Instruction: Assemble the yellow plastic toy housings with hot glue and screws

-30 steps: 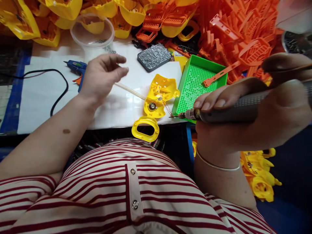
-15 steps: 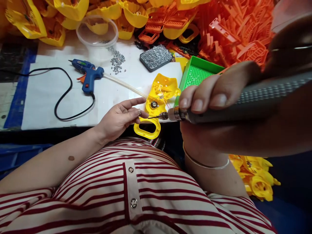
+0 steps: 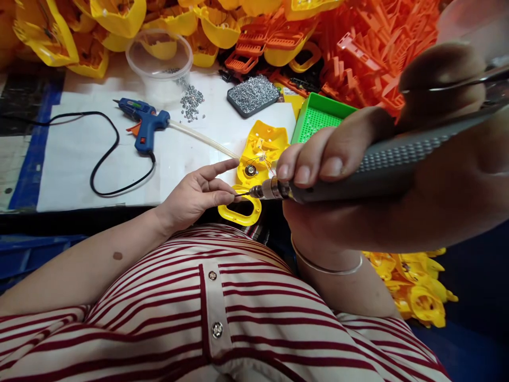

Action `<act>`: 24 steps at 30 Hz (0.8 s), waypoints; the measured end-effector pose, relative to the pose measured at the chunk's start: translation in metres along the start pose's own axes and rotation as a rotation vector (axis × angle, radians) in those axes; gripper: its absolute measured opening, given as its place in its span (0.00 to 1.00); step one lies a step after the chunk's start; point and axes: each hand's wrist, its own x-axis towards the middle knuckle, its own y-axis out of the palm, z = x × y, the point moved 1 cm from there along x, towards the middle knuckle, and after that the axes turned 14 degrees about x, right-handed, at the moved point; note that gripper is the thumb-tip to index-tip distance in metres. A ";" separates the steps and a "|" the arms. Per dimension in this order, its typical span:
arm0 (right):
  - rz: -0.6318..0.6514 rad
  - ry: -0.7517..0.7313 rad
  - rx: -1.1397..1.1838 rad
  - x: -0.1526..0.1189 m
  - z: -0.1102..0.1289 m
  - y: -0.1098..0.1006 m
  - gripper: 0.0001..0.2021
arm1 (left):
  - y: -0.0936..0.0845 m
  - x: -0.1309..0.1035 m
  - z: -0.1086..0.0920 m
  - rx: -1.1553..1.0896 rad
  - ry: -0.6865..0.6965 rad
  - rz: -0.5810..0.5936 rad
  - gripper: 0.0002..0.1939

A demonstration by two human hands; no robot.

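My right hand (image 3: 338, 146) is wrapped round the grey textured body of a power screwdriver (image 3: 382, 167), large and close to the camera. Its thin bit (image 3: 243, 194) points left and reaches the fingertips of my left hand (image 3: 194, 191). There, thumb and a finger pinch a small screw at the bit's tip, mostly hidden by the fingers; the index finger is stretched out. Just beyond lies an open yellow plastic shell (image 3: 267, 139) with thin wires and a round speaker (image 3: 250, 170). Its yellow loop handle (image 3: 240, 219) juts over the table edge, below the bit.
A blue glue gun (image 3: 145, 119) with a black cord lies at left. Behind are a clear tub (image 3: 159, 69), loose metal bits (image 3: 192, 103), a black tray of screws (image 3: 254, 95) and a green basket (image 3: 330, 111). Yellow shells (image 3: 119, 18) and orange parts (image 3: 382, 58) are heaped at the back.
My right hand and the screwdriver have shifted left, bringing the bit tip to my left fingertips. Left thumb and finger have closed together at the tip. The yellow shell has hardly moved.
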 end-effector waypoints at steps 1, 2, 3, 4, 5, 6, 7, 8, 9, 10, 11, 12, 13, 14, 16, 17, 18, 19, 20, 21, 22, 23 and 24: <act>-0.024 0.004 0.098 0.001 0.001 0.001 0.20 | 0.000 0.000 0.000 0.017 0.008 0.012 0.35; -0.055 0.028 0.187 0.003 0.003 0.004 0.21 | 0.000 0.000 0.000 0.034 0.017 0.022 0.35; -0.093 0.115 0.209 0.006 0.006 0.007 0.22 | 0.000 0.000 -0.001 0.052 0.030 0.027 0.36; -0.131 0.199 0.179 0.008 0.010 0.011 0.23 | 0.001 0.000 -0.001 0.074 0.045 0.025 0.36; -0.161 0.291 0.118 0.011 0.015 0.015 0.24 | 0.001 -0.001 -0.002 0.102 0.064 0.020 0.36; -0.181 0.355 0.071 0.013 0.019 0.018 0.25 | 0.001 -0.002 -0.003 0.137 0.085 0.013 0.36; -0.187 0.389 0.040 0.015 0.022 0.021 0.24 | 0.002 -0.002 -0.005 0.175 0.109 0.007 0.37; -0.182 0.408 0.027 0.015 0.024 0.022 0.24 | 0.003 -0.003 -0.006 0.213 0.134 0.002 0.36; -0.168 0.400 0.035 0.015 0.024 0.021 0.22 | 0.004 -0.004 -0.007 0.247 0.158 0.000 0.36; -0.147 0.370 0.054 0.014 0.023 0.020 0.21 | 0.004 -0.004 -0.008 0.272 0.181 0.001 0.35; -0.123 0.329 0.073 0.012 0.022 0.018 0.19 | 0.005 -0.004 -0.009 0.288 0.202 0.006 0.35; -0.101 0.285 0.085 0.010 0.020 0.015 0.18 | 0.005 -0.004 -0.009 0.297 0.222 0.013 0.34; -0.084 0.247 0.092 0.007 0.018 0.012 0.18 | 0.005 -0.004 -0.009 0.304 0.240 0.022 0.34; -0.078 0.228 0.094 0.005 0.017 0.010 0.18 | 0.005 -0.003 -0.008 0.312 0.256 0.029 0.35; -0.091 0.237 0.089 0.003 0.014 0.006 0.18 | 0.004 -0.002 -0.006 0.343 0.286 0.027 0.35; -0.094 0.234 0.096 0.002 0.013 0.005 0.18 | 0.003 -0.002 -0.005 0.371 0.301 0.017 0.34; -0.093 0.222 0.106 0.002 0.012 0.004 0.18 | 0.002 -0.002 -0.005 0.408 0.319 0.003 0.32; -0.090 0.200 0.113 0.002 0.012 0.003 0.19 | 0.002 -0.001 -0.005 0.453 0.340 -0.009 0.29; -0.084 0.182 0.112 0.002 0.011 0.002 0.19 | 0.001 -0.001 -0.005 0.501 0.362 -0.017 0.24; -0.078 0.165 0.110 0.003 0.011 0.002 0.18 | 0.000 -0.001 -0.006 0.548 0.385 -0.021 0.19; -0.078 0.164 0.106 0.003 0.011 0.002 0.18 | 0.000 -0.001 -0.007 0.589 0.407 -0.022 0.14; -0.085 0.178 0.103 0.003 0.011 0.003 0.18 | 0.000 -0.001 -0.008 0.621 0.426 -0.018 0.10; -0.093 0.193 0.108 0.004 0.012 0.003 0.19 | 0.000 -0.001 -0.009 0.646 0.441 -0.011 0.07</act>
